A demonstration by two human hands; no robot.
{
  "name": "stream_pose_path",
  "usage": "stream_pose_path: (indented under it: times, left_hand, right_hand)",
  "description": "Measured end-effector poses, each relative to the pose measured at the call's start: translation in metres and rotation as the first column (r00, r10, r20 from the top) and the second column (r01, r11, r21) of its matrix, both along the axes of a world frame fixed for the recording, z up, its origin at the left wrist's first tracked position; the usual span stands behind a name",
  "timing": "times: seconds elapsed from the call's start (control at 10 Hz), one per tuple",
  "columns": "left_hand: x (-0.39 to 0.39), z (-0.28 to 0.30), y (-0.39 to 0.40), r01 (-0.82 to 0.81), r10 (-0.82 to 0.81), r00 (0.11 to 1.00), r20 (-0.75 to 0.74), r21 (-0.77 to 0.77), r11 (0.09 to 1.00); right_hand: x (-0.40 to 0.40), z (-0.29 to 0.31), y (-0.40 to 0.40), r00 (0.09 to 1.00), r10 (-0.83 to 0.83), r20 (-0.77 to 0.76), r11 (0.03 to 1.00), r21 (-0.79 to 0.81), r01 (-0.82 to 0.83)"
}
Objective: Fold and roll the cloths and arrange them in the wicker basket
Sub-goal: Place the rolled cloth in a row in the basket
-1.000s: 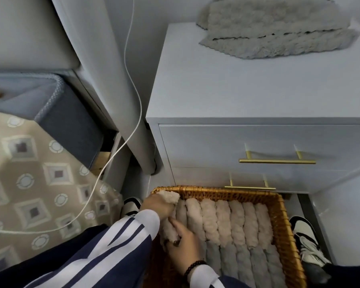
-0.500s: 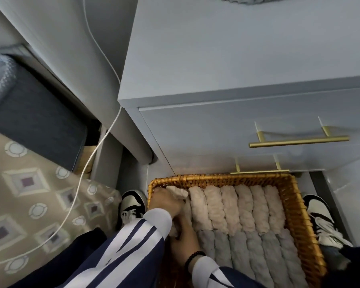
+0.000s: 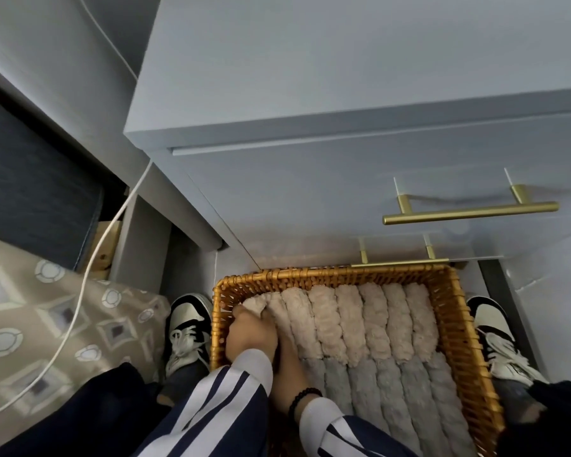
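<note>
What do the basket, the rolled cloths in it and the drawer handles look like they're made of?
The basket looks like woven wicker or rattan, honey-brown and glossy, with strands crossing. The rolled cloths seem to be plush microfibre or chenille with a nubby pile, beige above grey. The drawer handle appears to be brushed brass-toned metal with a soft sheen.

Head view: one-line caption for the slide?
Both hands, left hand and right hand, tuck a beige rolled cloth into the wicker basket.

Grey drawer unit (image 3: 343,94), brass handles (image 3: 468,212), patterned bedding (image 3: 47,324)
</note>
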State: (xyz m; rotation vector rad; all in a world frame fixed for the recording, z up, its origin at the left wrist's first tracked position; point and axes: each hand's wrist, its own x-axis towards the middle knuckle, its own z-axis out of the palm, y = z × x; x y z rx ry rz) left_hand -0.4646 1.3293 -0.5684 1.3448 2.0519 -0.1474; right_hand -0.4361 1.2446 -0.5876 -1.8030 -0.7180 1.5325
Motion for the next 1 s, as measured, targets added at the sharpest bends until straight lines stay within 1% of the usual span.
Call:
stream_pose_path:
  times: [0.1,0.2,0.3,0.4,0.5,0.6,0.7,0.8,0.9,1.0]
  left_hand:
    - [0.006,-0.004,-0.004,-0.085,0.085,0.996,-0.002,0.034,0.996]
    - [0.010,-0.009,-0.008,-0.280,0.280,0.959,0.034,0.005,0.960]
    - [0.008,-0.023,-0.008,-0.520,0.533,0.838,0.117,-0.126,0.845]
    - [0.006,-0.023,-0.004,-0.537,0.572,0.766,0.294,-0.198,0.820]
    - [0.005,-0.020,0.001,-0.436,0.453,0.861,0.233,-0.124,0.892]
    - [0.009,-0.014,0.011,-0.140,0.146,0.986,0.075,-0.079,0.987]
    - [0.011,-0.012,0.023,0.267,-0.274,0.958,-0.085,-0.086,0.960]
    - [0.012,-0.019,0.036,0.484,-0.496,0.851,-0.171,-0.108,0.868]
    - [0.008,-0.024,0.035,0.535,-0.548,0.808,-0.216,-0.119,0.836]
    - [0.003,-0.032,0.025,0.594,-0.597,0.768,-0.234,-0.089,0.799]
  right_hand:
    - [0.001,0.001,0.000,0.987,-0.105,-0.121,0.994,-0.036,0.101]
    - [0.011,-0.003,-0.004,0.996,-0.041,-0.083,0.998,-0.046,0.037]
    - [0.018,-0.009,-0.003,0.967,-0.136,-0.218,0.989,-0.095,0.117]
    - [0.027,-0.015,-0.003,0.957,-0.158,-0.241,0.982,-0.140,0.127]
    - [0.034,-0.018,-0.004,0.954,-0.104,-0.281,0.988,-0.140,0.066]
    - [0.033,-0.023,-0.006,0.971,-0.009,-0.241,0.990,-0.139,-0.026]
    - [0.025,-0.028,-0.009,0.976,0.153,-0.156,0.979,-0.114,-0.172]
    - [0.017,-0.025,-0.008,0.960,0.272,-0.073,0.955,-0.099,-0.278]
    - [0.009,-0.031,-0.008,0.951,0.309,0.014,0.951,-0.017,-0.309]
    - [0.011,-0.025,-0.006,0.950,0.309,0.039,0.951,-0.048,-0.307]
